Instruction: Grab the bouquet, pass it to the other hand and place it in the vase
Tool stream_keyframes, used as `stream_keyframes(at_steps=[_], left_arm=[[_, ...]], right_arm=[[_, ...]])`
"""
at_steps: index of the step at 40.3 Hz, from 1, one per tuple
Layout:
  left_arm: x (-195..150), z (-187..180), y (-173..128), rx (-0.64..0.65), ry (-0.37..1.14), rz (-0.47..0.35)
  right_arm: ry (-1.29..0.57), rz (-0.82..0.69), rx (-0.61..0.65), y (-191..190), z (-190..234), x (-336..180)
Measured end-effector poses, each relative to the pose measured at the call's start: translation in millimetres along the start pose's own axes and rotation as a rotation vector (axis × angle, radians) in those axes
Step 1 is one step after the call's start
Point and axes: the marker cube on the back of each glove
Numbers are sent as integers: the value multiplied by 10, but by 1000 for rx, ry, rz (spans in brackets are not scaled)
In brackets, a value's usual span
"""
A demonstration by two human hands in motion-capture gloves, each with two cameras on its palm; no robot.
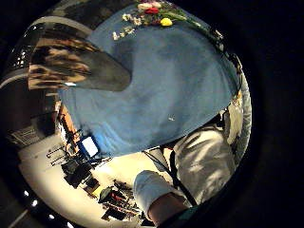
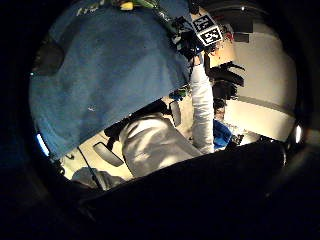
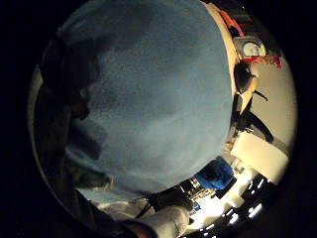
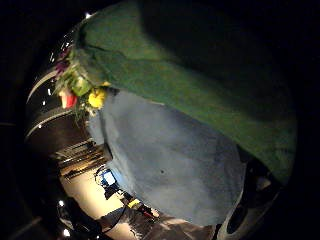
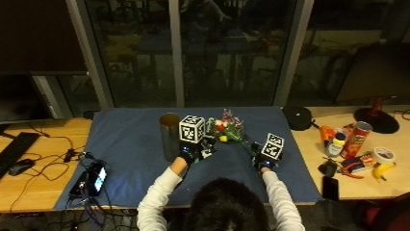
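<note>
The bouquet (image 5: 225,130), with red, yellow and white flowers and green stems, lies on the blue cloth (image 5: 128,144) at the table's middle. Its stems run back toward my right hand (image 5: 262,161), which grips their end. The green stems (image 4: 190,90) lie right against that palm, and the flower heads (image 4: 80,90) are beyond them. The other hand's palm view shows my right hand (image 2: 187,44) wrapped on the stems. A tall dark metallic vase (image 5: 170,135) stands upright left of the bouquet. My left hand (image 5: 191,153) hovers beside the vase (image 1: 71,61) and holds nothing.
A phone (image 5: 97,177) and cables lie at the cloth's left front. Right of the cloth are a black round object (image 5: 297,117), a red can (image 5: 359,139), a bottle (image 5: 334,144), tape (image 5: 384,155) and a banana (image 5: 383,171). A keyboard (image 5: 13,147) sits far left.
</note>
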Motion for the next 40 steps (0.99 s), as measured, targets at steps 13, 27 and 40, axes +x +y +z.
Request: stream_keyframes(at_steps=[13,27,40], left_arm=[[-98,-151,-81,107,138,41],[-12,-600,-378,283,463,140],[380,-991,-684,329,1170,270]], right_arm=[[-363,5,191,141,-418,-162],[-901,-89,218,441,-1174,-804],[-1276,-343,176,521,-1201,-1322]])
